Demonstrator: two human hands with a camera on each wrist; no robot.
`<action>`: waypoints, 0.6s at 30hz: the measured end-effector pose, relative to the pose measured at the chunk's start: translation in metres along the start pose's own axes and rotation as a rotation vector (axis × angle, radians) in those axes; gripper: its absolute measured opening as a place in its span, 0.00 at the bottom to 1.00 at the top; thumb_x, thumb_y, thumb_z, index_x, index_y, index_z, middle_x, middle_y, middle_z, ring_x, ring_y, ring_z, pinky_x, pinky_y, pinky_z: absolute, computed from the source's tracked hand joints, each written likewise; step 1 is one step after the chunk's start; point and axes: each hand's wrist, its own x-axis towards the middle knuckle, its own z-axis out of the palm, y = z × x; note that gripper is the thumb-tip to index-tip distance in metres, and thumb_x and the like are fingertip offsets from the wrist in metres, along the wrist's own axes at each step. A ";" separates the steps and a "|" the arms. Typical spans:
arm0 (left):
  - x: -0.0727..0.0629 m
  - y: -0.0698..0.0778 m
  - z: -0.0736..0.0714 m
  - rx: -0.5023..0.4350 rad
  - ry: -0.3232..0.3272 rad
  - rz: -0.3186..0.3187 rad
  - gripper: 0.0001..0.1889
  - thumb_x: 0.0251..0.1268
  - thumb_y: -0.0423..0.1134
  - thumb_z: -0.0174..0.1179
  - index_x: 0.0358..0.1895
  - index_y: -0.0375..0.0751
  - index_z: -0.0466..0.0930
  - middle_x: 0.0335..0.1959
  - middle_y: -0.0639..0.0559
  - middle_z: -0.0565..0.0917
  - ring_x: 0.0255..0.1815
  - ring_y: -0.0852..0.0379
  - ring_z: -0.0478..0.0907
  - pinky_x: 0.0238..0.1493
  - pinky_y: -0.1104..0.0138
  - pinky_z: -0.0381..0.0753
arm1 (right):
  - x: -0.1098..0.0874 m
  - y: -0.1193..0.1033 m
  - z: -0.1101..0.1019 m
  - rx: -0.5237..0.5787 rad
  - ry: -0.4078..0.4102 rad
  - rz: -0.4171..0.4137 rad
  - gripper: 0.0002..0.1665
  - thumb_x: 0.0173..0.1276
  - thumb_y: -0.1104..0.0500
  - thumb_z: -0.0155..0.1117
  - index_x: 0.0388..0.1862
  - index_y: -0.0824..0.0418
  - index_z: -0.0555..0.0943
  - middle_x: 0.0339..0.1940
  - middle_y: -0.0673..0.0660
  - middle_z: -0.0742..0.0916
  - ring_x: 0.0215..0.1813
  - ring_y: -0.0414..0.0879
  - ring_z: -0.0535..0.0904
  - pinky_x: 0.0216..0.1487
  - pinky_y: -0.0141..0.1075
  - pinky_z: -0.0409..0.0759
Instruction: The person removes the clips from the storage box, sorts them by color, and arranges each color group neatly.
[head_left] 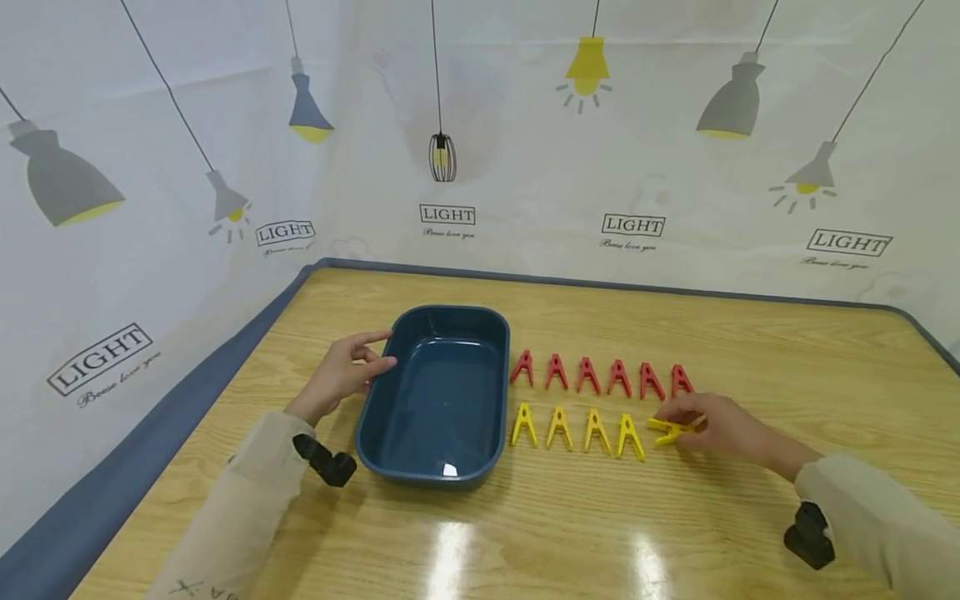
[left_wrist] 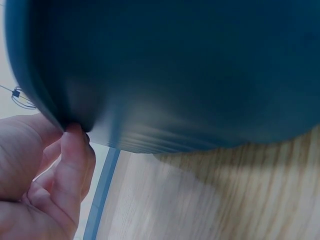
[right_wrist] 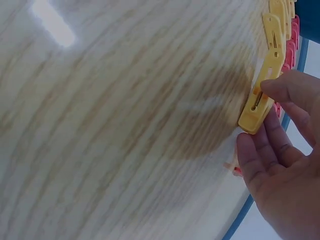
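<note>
A dark blue rectangular basin (head_left: pixel 442 475) stands on the wooden table. My left hand (head_left: pixel 341 375) pinches its left rim; in the left wrist view the thumb and fingers (left_wrist: pixel 75 160) meet at the basin's edge. At the right end of the front row, my right hand (head_left: pixel 720 429) holds a yellow clothespin (head_left: pixel 670 431) between thumb and fingers. The right wrist view shows that yellow clothespin (right_wrist: pixel 260 97) under the thumb, close to the tabletop. Several yellow clothespins (head_left: pixel 595 431) lie in a row to its left, and several red clothespins (head_left: pixel 587 377) form a row behind them.
The table (head_left: pixel 555 533) is light wood with a blue-grey border (head_left: pixel 600 287) at the back. Upright white sheets (head_left: pixel 517 167) printed with lamps enclose its back and left sides. The basin stands just left of both clothespin rows.
</note>
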 end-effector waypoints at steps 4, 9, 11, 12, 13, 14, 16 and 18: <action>-0.001 0.000 0.000 -0.009 -0.009 0.011 0.27 0.60 0.38 0.57 0.63 0.39 0.62 0.26 0.47 0.76 0.19 0.55 0.67 0.23 0.61 0.75 | -0.001 0.000 0.002 0.018 0.013 -0.006 0.16 0.53 0.67 0.65 0.42 0.69 0.78 0.38 0.58 0.81 0.38 0.46 0.76 0.34 0.35 0.75; 0.000 0.000 0.000 -0.002 -0.009 0.010 0.28 0.60 0.39 0.57 0.63 0.39 0.62 0.26 0.46 0.76 0.19 0.57 0.67 0.23 0.61 0.75 | -0.004 0.000 0.003 0.014 0.029 0.020 0.17 0.53 0.66 0.66 0.43 0.69 0.78 0.39 0.59 0.81 0.39 0.49 0.76 0.35 0.36 0.76; 0.000 0.000 0.000 0.001 -0.006 0.010 0.28 0.60 0.40 0.57 0.63 0.39 0.62 0.26 0.46 0.76 0.19 0.58 0.67 0.23 0.61 0.76 | -0.006 0.001 0.002 0.031 0.045 0.054 0.19 0.53 0.65 0.66 0.44 0.70 0.77 0.40 0.61 0.81 0.40 0.52 0.76 0.37 0.38 0.77; 0.000 0.000 0.000 0.002 -0.005 0.010 0.28 0.60 0.40 0.57 0.63 0.39 0.62 0.26 0.46 0.76 0.19 0.58 0.67 0.24 0.61 0.76 | -0.008 0.001 0.002 0.044 0.055 0.073 0.20 0.53 0.65 0.65 0.45 0.71 0.76 0.41 0.63 0.81 0.41 0.53 0.76 0.38 0.39 0.77; 0.000 0.000 0.000 0.001 -0.004 0.010 0.28 0.60 0.40 0.57 0.63 0.39 0.62 0.26 0.46 0.76 0.19 0.58 0.67 0.24 0.61 0.76 | -0.009 0.002 0.001 0.057 0.069 0.091 0.21 0.54 0.65 0.65 0.47 0.72 0.75 0.42 0.64 0.80 0.42 0.55 0.76 0.39 0.40 0.76; 0.000 0.000 0.000 0.000 -0.005 0.010 0.28 0.60 0.39 0.57 0.63 0.39 0.62 0.26 0.46 0.76 0.19 0.58 0.67 0.24 0.61 0.76 | -0.011 0.002 0.000 0.075 0.084 0.112 0.22 0.54 0.65 0.65 0.48 0.72 0.74 0.43 0.65 0.80 0.43 0.56 0.76 0.39 0.40 0.76; 0.000 0.000 0.000 0.000 -0.004 0.009 0.28 0.60 0.39 0.57 0.63 0.40 0.62 0.26 0.46 0.76 0.19 0.58 0.67 0.24 0.61 0.76 | -0.015 0.002 -0.002 0.118 0.115 0.154 0.23 0.56 0.64 0.63 0.50 0.73 0.73 0.45 0.67 0.79 0.44 0.57 0.75 0.40 0.39 0.76; -0.001 0.001 -0.001 -0.003 -0.004 0.006 0.28 0.60 0.39 0.57 0.64 0.40 0.61 0.26 0.46 0.76 0.19 0.58 0.67 0.24 0.61 0.76 | -0.018 0.003 -0.002 0.159 0.135 0.202 0.24 0.58 0.63 0.62 0.51 0.74 0.72 0.46 0.67 0.78 0.43 0.54 0.75 0.40 0.37 0.76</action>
